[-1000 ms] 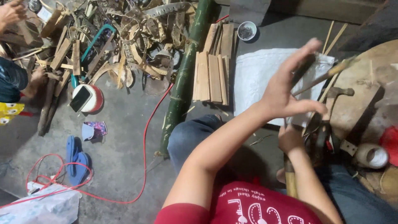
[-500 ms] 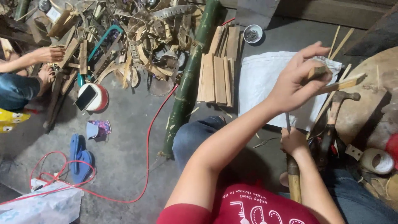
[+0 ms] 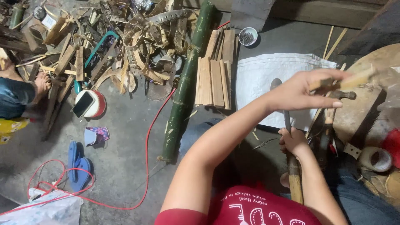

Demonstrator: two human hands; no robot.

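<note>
My left hand (image 3: 298,93) reaches out to the right and is closed on a thin pale bamboo strip (image 3: 354,78), which looks blurred. Below it, my right hand (image 3: 293,142) grips a knife (image 3: 287,121). The knife's wooden handle (image 3: 295,183) points toward me and its dark blade rises in front of a white sack (image 3: 266,75). A hammer (image 3: 333,108) lies just right of both hands, at the edge of a round wooden block (image 3: 371,112).
A green bamboo pole (image 3: 185,87) lies on the floor beside a stack of bamboo slats (image 3: 214,79). Bamboo scraps (image 3: 125,41) are piled at the back left. Also here: a red cable (image 3: 146,146), blue sandals (image 3: 77,164), a tape roll (image 3: 375,158), a saw (image 3: 366,125) and another person's foot (image 3: 41,81).
My left hand, open with spread fingers a second ago, has closed on the bamboo strip. The other person's hand at the left has dropped out of view.
</note>
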